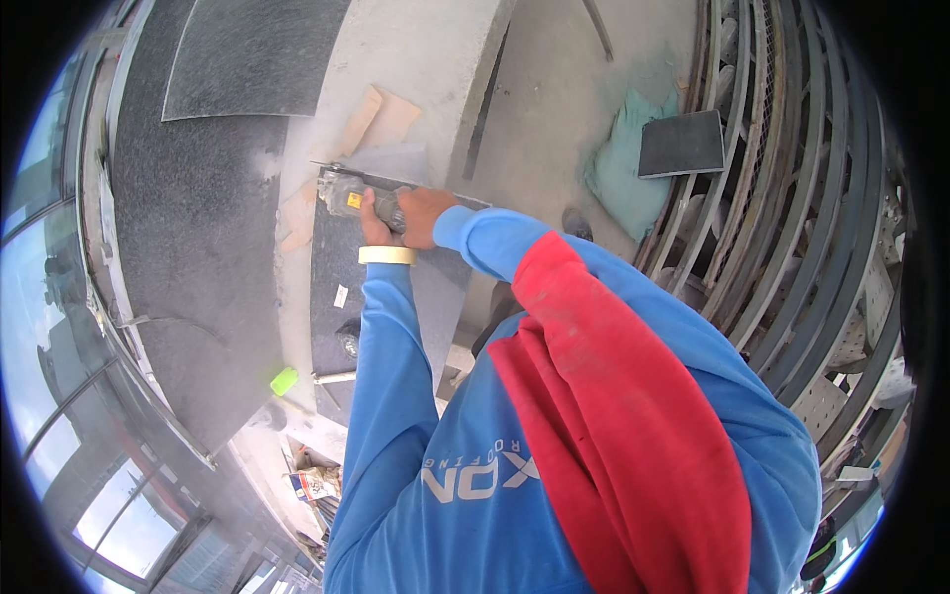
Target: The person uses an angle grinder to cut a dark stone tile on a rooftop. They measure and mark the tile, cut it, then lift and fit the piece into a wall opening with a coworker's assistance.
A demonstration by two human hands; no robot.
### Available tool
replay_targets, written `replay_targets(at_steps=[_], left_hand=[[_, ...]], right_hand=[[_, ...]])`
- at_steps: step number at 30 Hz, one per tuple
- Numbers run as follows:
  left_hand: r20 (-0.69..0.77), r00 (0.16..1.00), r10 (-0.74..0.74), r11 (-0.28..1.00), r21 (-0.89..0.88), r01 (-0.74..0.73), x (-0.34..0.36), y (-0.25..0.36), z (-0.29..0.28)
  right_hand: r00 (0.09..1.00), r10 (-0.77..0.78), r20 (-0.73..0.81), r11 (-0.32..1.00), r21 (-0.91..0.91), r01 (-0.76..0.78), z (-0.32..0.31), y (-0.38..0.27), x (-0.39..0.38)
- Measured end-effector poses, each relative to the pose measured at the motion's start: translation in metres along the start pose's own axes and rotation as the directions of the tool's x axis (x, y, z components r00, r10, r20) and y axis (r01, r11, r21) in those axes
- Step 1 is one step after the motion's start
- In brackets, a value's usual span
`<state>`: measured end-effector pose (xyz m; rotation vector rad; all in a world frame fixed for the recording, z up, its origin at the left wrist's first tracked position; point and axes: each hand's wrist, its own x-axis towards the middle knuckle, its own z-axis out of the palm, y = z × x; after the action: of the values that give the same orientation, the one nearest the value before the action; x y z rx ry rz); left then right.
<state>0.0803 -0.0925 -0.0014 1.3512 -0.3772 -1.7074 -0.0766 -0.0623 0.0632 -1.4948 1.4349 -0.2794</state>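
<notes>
Both hands, left hand and right hand, grip one grinder.

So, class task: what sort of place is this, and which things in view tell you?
Probably a stone-cutting yard or workshop. Both hands grip an angle grinder on a dark granite slab, dust hangs in the air, and more slabs lie nearby.

Daylight filled the scene, dust hazing the air near the centre. A large dark speckled stone slab lay at nine o'clock, a second dark slab at eleven. The pale concrete floor stretched toward twelve, bearing a teal sack with a small dark tile at one o'clock. Curved metal racks ran along three o'clock. Glass panes showed sky at eight and nine o'clock
</notes>
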Motion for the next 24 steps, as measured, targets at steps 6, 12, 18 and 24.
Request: replay_targets(at_steps=[6,12,18,24], left_hand=[[0.010,1.000,-0.028,0.999,-0.022,0.029,-0.012,-0.017,0.006],[0.017,1.000,-0.009,1.000,-0.028,0.009,-0.028,-0.033,0.017],[0.031,0.999,-0.029,1.000,-0.009,0.030,-0.053,-0.045,0.035],[-0.022,0.999,-0.037,0.999,-0.015,0.037,-0.066,-0.060,0.046]], right_hand=[[0.999,-0.004,-0.042,1.000,0.002,0.004,0.000,0.013,-0.020],[1.000,-0.009,-0.020,1.000,-0.004,0.009,0.000,0.029,-0.036],[1.000,0.014,-0.007,1.000,-0.011,-0.014,-0.003,0.040,-0.055],[0.999,-0.019,-0.039,0.999,-0.032,0.018,-0.006,0.051,-0.074]])
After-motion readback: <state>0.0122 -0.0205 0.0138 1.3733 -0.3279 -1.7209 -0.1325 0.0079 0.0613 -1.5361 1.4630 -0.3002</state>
